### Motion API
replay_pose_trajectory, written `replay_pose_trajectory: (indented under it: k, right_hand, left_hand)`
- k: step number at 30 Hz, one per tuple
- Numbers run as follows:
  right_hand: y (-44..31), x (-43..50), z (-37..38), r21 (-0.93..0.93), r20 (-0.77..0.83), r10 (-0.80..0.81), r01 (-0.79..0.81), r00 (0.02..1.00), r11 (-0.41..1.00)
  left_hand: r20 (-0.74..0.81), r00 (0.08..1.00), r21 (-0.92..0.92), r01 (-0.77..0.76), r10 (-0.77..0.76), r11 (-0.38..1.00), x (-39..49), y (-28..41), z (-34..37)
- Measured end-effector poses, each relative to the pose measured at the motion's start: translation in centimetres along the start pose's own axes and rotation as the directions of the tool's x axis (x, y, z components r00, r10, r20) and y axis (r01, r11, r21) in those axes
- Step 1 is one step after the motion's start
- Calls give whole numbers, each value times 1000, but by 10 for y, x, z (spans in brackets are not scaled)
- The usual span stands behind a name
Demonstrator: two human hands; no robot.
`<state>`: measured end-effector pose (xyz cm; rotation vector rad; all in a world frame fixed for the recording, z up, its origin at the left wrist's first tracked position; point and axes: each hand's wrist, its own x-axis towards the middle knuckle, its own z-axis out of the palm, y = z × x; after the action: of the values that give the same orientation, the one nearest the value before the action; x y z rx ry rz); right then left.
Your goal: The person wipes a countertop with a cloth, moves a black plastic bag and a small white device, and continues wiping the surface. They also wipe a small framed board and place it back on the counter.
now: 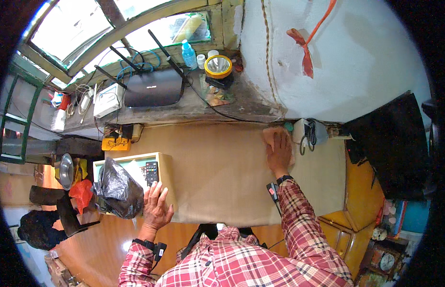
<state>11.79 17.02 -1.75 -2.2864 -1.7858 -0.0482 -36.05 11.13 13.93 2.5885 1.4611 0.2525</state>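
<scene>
My right hand (279, 152) lies flat on a folded pinkish cloth (268, 134), pressing it to the brown-covered table (215, 172) near the back edge. Left of me, my left hand (156, 210) rests at the near right side of a shallow wooden box (165, 166), fingers extended and thumb apart. Its fingertips come close to a black remote control (151, 170); whether they touch it I cannot tell. A black plastic bag (118, 190) fills much of the box, hiding what is under it. White paper (135, 171) sits beside the remote.
At the back left is a yellow power strip (116, 144); at the back right, a grey adapter with a coiled cable (310, 132). The ledge behind holds a black TP-Link router (154, 91), a blue bottle (188, 55) and a yellow-rimmed lamp (218, 68). Black cloth (391, 150) hangs at right.
</scene>
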Motion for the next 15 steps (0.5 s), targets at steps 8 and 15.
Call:
replay_pose_trajectory:
  k: [8,15]
  right_hand:
    - [-66,17,28,-40,-157,120,-128,980,991]
    - [-151,18,48,-19,-130,98,-102,987,995]
  left_hand:
    - [-40,999,1,-8,8,1000,0,-1,2]
    - [-91,996,-38,-5,1,999,-3,-3,6]
